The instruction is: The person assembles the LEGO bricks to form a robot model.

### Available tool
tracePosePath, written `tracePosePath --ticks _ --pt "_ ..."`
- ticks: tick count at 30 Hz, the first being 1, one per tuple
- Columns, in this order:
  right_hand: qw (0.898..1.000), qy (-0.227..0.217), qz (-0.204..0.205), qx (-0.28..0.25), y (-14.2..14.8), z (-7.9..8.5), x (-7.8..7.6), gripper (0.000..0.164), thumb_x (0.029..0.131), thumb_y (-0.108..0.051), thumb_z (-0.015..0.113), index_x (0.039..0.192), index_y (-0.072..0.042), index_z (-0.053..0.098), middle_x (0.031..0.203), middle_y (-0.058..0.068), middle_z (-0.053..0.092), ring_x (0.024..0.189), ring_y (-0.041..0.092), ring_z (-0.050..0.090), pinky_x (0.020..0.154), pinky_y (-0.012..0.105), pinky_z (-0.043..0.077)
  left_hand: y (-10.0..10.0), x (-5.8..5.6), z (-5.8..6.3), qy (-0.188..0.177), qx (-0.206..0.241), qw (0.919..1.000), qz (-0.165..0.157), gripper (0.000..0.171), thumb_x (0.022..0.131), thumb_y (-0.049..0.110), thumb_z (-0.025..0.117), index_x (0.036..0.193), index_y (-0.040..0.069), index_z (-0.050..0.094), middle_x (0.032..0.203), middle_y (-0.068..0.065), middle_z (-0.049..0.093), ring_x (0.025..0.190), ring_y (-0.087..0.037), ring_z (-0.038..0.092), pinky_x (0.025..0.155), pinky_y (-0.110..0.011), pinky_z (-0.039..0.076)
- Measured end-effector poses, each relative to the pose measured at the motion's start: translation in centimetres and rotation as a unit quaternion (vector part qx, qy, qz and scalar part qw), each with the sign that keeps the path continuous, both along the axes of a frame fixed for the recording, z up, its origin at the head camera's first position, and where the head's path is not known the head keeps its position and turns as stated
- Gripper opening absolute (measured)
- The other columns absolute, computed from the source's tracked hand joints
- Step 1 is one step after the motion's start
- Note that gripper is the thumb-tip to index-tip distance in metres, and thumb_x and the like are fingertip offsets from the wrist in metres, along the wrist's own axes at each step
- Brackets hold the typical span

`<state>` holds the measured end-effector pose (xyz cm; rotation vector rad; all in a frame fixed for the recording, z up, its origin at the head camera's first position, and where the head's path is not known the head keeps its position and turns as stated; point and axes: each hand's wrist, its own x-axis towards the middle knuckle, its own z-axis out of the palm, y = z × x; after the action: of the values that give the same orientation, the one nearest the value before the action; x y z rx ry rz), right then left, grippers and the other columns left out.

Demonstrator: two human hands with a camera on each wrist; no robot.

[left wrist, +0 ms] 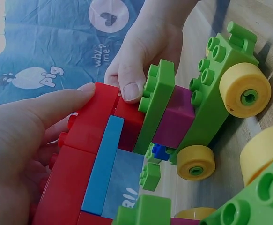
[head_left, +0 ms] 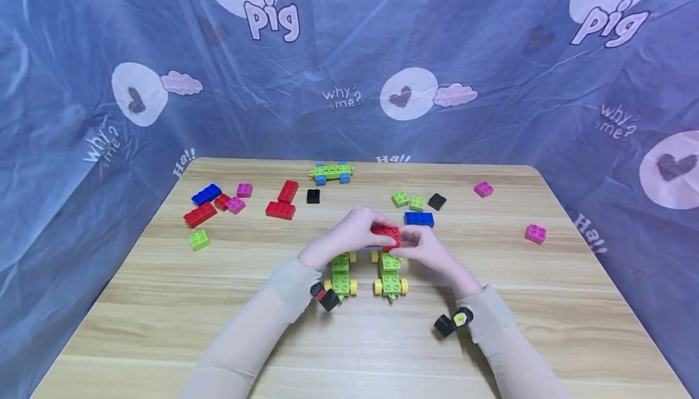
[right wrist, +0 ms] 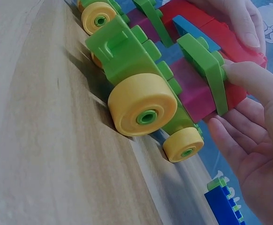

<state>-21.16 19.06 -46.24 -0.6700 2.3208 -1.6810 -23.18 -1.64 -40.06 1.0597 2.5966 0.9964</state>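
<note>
Two green wheeled bases, the left base (head_left: 341,279) and the right base (head_left: 390,279), stand side by side on yellow wheels. In the left wrist view, a magenta brick (left wrist: 176,112), a green plate (left wrist: 157,103) and a small red brick (left wrist: 128,124) stack up from one base. A blue plate (left wrist: 103,164) spans across under long red bricks (left wrist: 63,187). My left hand (head_left: 357,229) grips the top red bricks, thumb on one side and fingers behind. At the right end, my right hand (head_left: 426,246) pinches the small red brick, its thumb beside the green plate.
Behind the hands lie a blue brick (head_left: 418,219), light green bricks (head_left: 417,203) and a black brick (head_left: 437,201). A green base with blue wheels (head_left: 332,173) stands at the back. Loose red bricks (head_left: 281,210) and others lie left; magenta bricks (head_left: 536,233) lie right.
</note>
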Motion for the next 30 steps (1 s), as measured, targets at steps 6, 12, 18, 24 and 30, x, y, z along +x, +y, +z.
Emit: tracePosePath --ticks 6,12,18,24,30 --pt "1.000 -0.008 -0.005 0.002 0.02 -0.03 0.07 0.033 0.084 -0.004 0.072 0.113 0.008 0.063 0.109 0.023 0.068 0.093 0.006 0.067 0.086 0.022 0.052 0.09 0.04 0.06 -0.012 0.002 0.9999 0.002 0.035 0.084 0.028 0.075 0.114 0.010 0.071 0.107 -0.004 0.072 0.094 -0.013 0.065 0.076 -0.019 0.050" --pt "1.000 -0.008 -0.001 -0.009 -0.05 -0.09 0.07 0.033 0.083 -0.003 0.072 0.113 0.009 0.063 0.109 0.026 0.067 0.093 0.007 0.068 0.084 0.022 0.054 0.12 0.03 0.09 -0.016 -0.001 0.9999 0.006 0.036 0.084 0.028 0.075 0.115 0.009 0.071 0.108 -0.005 0.072 0.095 -0.014 0.064 0.077 -0.020 0.050" --pt "1.000 -0.005 -0.002 -0.007 -0.04 -0.33 -0.02 0.033 0.084 -0.004 0.072 0.113 0.009 0.063 0.109 0.025 0.068 0.093 0.006 0.067 0.085 0.021 0.053 0.09 0.11 0.13 -0.016 -0.005 0.9998 0.008 0.036 0.084 0.028 0.075 0.115 0.009 0.071 0.108 -0.005 0.072 0.096 -0.014 0.064 0.078 -0.021 0.050" --pt "1.000 -0.007 -0.009 0.003 -0.05 -0.33 -0.01 0.033 0.084 -0.006 0.073 0.112 0.008 0.064 0.108 0.023 0.068 0.093 0.006 0.067 0.086 0.021 0.052 0.11 0.12 0.16 -0.023 -0.003 0.9997 0.009 0.037 0.083 0.028 0.076 0.115 0.010 0.071 0.108 -0.005 0.072 0.095 -0.014 0.064 0.078 -0.021 0.050" --pt "1.000 -0.007 -0.016 0.008 0.01 -0.48 -0.11 0.032 0.084 -0.005 0.072 0.112 0.008 0.063 0.108 0.023 0.068 0.093 0.006 0.067 0.087 0.021 0.051 0.15 0.02 0.06 -0.030 0.002 0.9995 0.008 0.037 0.083 0.027 0.076 0.114 0.009 0.071 0.106 -0.004 0.072 0.093 -0.013 0.064 0.078 -0.021 0.050"
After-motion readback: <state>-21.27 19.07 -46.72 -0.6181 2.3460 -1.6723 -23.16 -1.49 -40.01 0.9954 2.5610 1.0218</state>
